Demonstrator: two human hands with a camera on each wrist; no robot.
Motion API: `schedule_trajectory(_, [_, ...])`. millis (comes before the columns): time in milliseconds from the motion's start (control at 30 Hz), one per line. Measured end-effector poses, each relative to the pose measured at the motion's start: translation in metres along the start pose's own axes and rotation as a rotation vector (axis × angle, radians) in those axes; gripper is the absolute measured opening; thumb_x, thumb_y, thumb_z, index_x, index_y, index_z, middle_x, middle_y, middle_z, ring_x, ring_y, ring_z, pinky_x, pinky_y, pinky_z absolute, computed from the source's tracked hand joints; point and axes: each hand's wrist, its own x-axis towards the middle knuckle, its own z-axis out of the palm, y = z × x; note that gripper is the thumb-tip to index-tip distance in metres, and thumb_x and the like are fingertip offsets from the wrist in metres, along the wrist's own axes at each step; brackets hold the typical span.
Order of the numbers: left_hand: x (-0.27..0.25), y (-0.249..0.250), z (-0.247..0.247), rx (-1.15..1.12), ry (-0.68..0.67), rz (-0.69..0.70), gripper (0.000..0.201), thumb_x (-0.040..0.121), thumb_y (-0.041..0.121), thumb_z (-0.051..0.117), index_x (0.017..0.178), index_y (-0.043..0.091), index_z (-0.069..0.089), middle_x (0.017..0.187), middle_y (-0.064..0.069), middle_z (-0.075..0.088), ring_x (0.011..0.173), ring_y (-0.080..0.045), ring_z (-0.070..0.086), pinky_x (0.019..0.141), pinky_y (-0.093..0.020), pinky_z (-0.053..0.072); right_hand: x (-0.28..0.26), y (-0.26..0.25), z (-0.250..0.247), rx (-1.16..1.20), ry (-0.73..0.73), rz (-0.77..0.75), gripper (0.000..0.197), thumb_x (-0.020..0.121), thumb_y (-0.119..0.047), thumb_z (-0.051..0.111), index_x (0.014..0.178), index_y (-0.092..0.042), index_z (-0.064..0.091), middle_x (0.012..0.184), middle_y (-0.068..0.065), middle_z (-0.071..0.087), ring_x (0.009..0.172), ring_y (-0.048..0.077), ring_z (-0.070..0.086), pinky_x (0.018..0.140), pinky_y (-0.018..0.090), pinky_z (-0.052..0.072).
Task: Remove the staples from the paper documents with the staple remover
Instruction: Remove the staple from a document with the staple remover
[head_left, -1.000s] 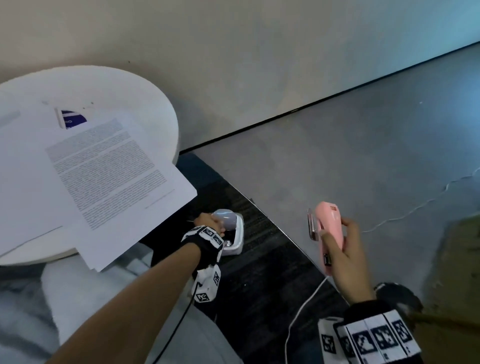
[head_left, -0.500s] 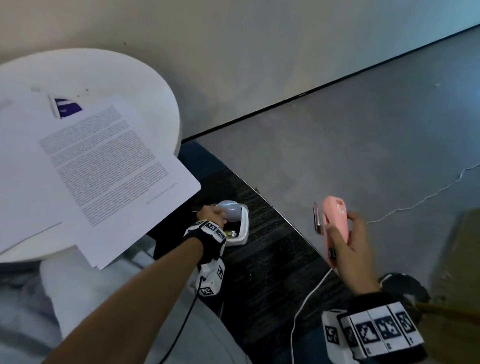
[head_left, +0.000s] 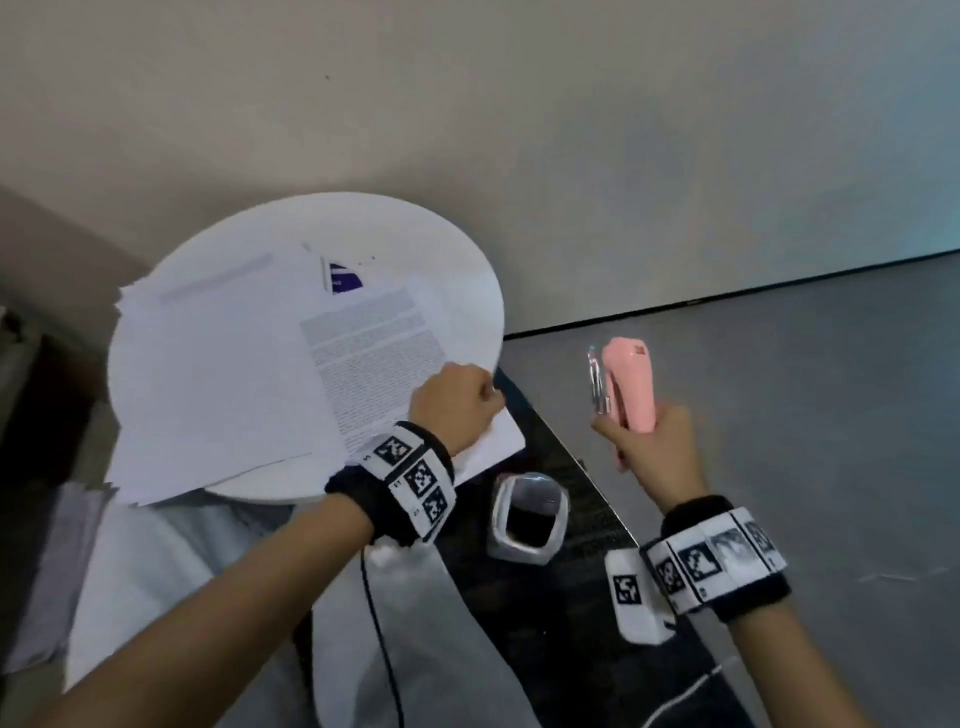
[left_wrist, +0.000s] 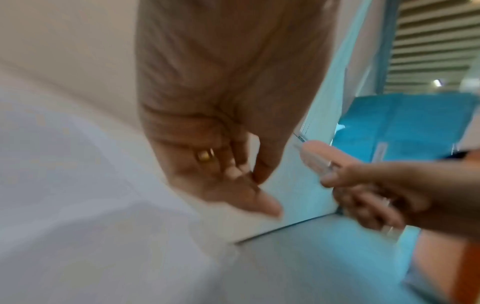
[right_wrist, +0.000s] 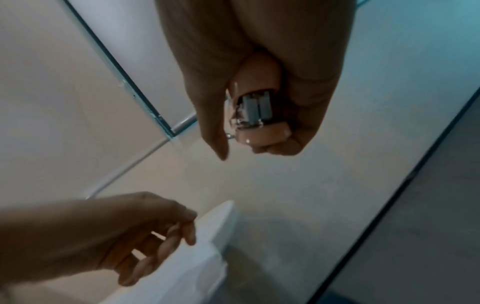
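A stack of white paper documents (head_left: 218, 374) covers the round white table (head_left: 457, 270); the top printed sheet (head_left: 363, 353) overhangs the table's near right edge. My left hand (head_left: 457, 405) hovers at that sheet's near corner, fingers loosely curled with nothing between them (left_wrist: 246, 179). In the right wrist view, those fingertips (right_wrist: 161, 242) are just over the paper's edge (right_wrist: 197, 257). To the table's right, my right hand (head_left: 649, 447) grips the pink staple remover (head_left: 628, 384) upright in the air, its metal jaw end (right_wrist: 257, 115) pointing away from me.
A small white bin (head_left: 498, 514) with a dark inside stands on the dark carpet below the table's edge, between my two arms. Grey floor (head_left: 779, 415) stretches to the right, and a plain wall rises behind the table. A thin cable (head_left: 379, 623) hangs from my left wrist.
My left hand left the small bin on the floor and rose to the printed sheet's corner. My right hand lifted the staple remover higher. The view swung toward the table.
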Motion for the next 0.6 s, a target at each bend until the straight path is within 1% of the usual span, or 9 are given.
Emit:
schedule_trajectory(33, [-0.001,-0.022,-0.018,0.114,0.157,-0.039,0.017,0.089,0.026,0.054,0.091,0.01,0.059,0.094,-0.011,0.065,0.087,-0.03,0.061,0.068,-0.031,0.046,0.008,-0.012,0.017,-0.008,-0.054,-0.003,0.018,0.076,-0.01,0.075,0.087,-0.001,0.064,0.065,0.006,0.06,0.051,0.01,0.056,0.051,0.03,0.046])
schedule_trajectory(100, [-0.003,-0.067,-0.042,0.136,0.305,-0.18,0.035,0.085,0.027,0.061,0.112,0.008,0.051,0.114,-0.011,0.053,0.106,-0.029,0.05,0.078,-0.038,0.044,0.022,-0.037,0.052,-0.039,-0.173,0.002,0.017,0.076,-0.004,0.073,0.088,0.004,0.065,0.068,0.013,0.062,0.052,0.02,0.058,0.052,0.033,0.052])
schedule_trajectory(133, [-0.004,-0.087,-0.048,0.106,0.332,-0.296,0.051,0.082,0.029,0.066,0.12,0.004,0.045,0.122,-0.013,0.046,0.115,-0.031,0.044,0.083,-0.042,0.044,0.029,-0.047,0.069,-0.053,-0.234,0.011,0.012,0.076,-0.001,0.072,0.083,0.004,0.063,0.064,0.013,0.06,0.046,0.017,0.056,0.046,0.028,0.051])
schedule_trajectory(200, [-0.006,-0.117,-0.055,0.04,0.379,-0.541,0.079,0.073,0.04,0.076,0.126,-0.002,0.035,0.131,-0.018,0.035,0.123,-0.035,0.035,0.095,-0.045,0.041,0.043,-0.058,0.104,-0.075,-0.307,0.059,0.014,0.076,0.004,0.07,0.069,0.001,0.058,0.054,0.011,0.053,0.032,0.012,0.048,0.035,0.022,0.042])
schedule_trajectory(267, [-0.005,-0.131,-0.053,-0.013,0.387,-0.658,0.095,0.065,0.048,0.08,0.127,-0.005,0.032,0.132,-0.02,0.032,0.124,-0.037,0.033,0.104,-0.043,0.035,0.055,-0.057,0.132,-0.117,-0.307,0.116,0.013,0.075,0.001,0.071,0.071,0.002,0.059,0.057,0.012,0.053,0.037,0.017,0.049,0.037,0.024,0.042])
schedule_trajectory(367, [0.003,-0.133,-0.049,-0.11,0.395,-0.679,0.102,0.063,0.042,0.083,0.131,-0.006,0.026,0.134,-0.023,0.03,0.123,-0.038,0.035,0.106,-0.04,0.032,0.061,-0.054,0.151,-0.225,-0.263,0.129,0.022,0.071,-0.005,0.076,0.086,0.004,0.064,0.073,0.016,0.061,0.055,0.026,0.057,0.042,0.027,0.047])
schedule_trajectory(467, [0.014,-0.138,-0.055,-0.321,0.383,-0.673,0.094,0.068,0.03,0.083,0.135,-0.005,0.026,0.135,-0.022,0.036,0.124,-0.035,0.042,0.105,-0.039,0.037,0.062,-0.051,0.151,-0.281,-0.278,0.131,0.026,0.071,-0.004,0.077,0.092,0.004,0.063,0.085,0.019,0.064,0.059,0.025,0.058,0.044,0.026,0.049])
schedule_trajectory(533, [0.016,-0.149,-0.055,-0.475,0.418,-0.559,0.069,0.076,0.023,0.077,0.128,-0.003,0.04,0.128,-0.019,0.051,0.116,-0.033,0.053,0.096,-0.04,0.047,0.059,-0.048,0.149,-0.313,-0.3,0.104,0.032,0.071,-0.006,0.078,0.096,0.004,0.061,0.09,0.02,0.066,0.065,0.029,0.06,0.055,0.036,0.055])
schedule_trajectory(600, [0.01,-0.155,-0.056,-0.661,0.491,-0.371,0.041,0.086,0.017,0.067,0.121,-0.001,0.054,0.121,-0.017,0.061,0.11,-0.03,0.06,0.091,-0.036,0.05,0.053,-0.046,0.144,-0.273,-0.277,0.05,0.035,0.072,-0.006,0.078,0.101,0.003,0.06,0.096,0.021,0.066,0.079,0.035,0.064,0.071,0.045,0.057])
